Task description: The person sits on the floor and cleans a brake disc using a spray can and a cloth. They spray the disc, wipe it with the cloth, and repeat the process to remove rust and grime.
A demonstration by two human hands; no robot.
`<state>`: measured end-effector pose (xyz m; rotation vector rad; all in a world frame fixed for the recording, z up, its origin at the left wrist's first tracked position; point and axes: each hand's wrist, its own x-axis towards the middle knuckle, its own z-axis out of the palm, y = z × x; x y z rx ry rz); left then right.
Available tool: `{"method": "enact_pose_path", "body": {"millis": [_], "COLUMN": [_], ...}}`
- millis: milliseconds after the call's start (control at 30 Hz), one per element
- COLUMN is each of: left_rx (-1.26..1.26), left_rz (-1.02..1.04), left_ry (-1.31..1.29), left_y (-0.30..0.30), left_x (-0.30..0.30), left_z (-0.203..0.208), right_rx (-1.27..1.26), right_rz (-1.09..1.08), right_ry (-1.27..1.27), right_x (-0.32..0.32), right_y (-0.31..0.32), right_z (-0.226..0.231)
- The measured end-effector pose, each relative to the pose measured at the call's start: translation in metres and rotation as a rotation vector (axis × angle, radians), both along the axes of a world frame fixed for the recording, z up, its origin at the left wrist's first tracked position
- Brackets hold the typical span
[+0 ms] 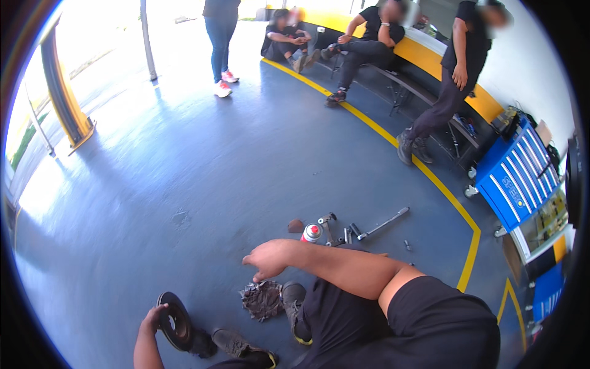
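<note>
At the lower left, my left hand (155,316) grips the rim of a dark brake disc (176,324), which stands tilted on edge close to the floor. The fingers behind the disc are partly hidden. My right arm reaches across my body, and my right hand (269,259) hovers with fingers apart and nothing visible in it. Just below that hand lies a crumpled dark grey rag (263,300), beside my shoe. Past my right forearm stands a spray can (312,233) with a red nozzle, its lower part hidden by the arm.
Beyond the can lie a ratchet wrench (385,222), a metal bracket (327,226), sockets (348,235) and a brownish flat piece (295,226). A blue tool cabinet (519,175) stands at right. Several people sit or stand along the bench (424,92); a yellow post (63,92) rises at left.
</note>
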<state>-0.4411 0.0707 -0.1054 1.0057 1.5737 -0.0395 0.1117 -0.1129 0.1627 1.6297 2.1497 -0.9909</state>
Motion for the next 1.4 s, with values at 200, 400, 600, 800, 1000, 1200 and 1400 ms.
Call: {"method": "enact_pose_path", "body": {"millis": [200, 400, 600, 800, 1000, 1200, 1400], "left_rx": [0.019, 0.215, 0.014, -0.036, -0.017, -0.047, 0.007], "left_rz": [-0.063, -0.518, -0.138, -0.052, -0.157, -0.095, -0.094], "left_ry": [-0.067, 0.063, 0.0, -0.034, 0.0, 0.024, -0.017], "left_y": [-0.01, -0.005, -0.026, -0.038, -0.033, -0.033, -0.023], "left_x": [0.0, -0.027, 0.04, 0.04, 0.049, 0.045, 0.024], "left_z": [0.002, 0.006, 0.06, 0.054, 0.056, 0.061, 0.054], "right_rx": [-0.024, -0.085, 0.132, 0.248, 0.229, 0.172, 0.215], "right_rz": [-0.01, 0.008, -0.065, -0.06, -0.095, -0.169, -0.173], "right_ry": [-0.05, -0.06, -0.077, -0.052, -0.008, -0.043, 0.038], "right_x": [0.001, 0.014, 0.014, 0.011, 0.018, 0.016, 0.018], "right_y": [0.003, 0.012, -0.003, -0.006, -0.015, -0.013, -0.017], "right_z": [0.005, -0.021, -0.011, -0.02, -0.02, -0.015, -0.019]}}
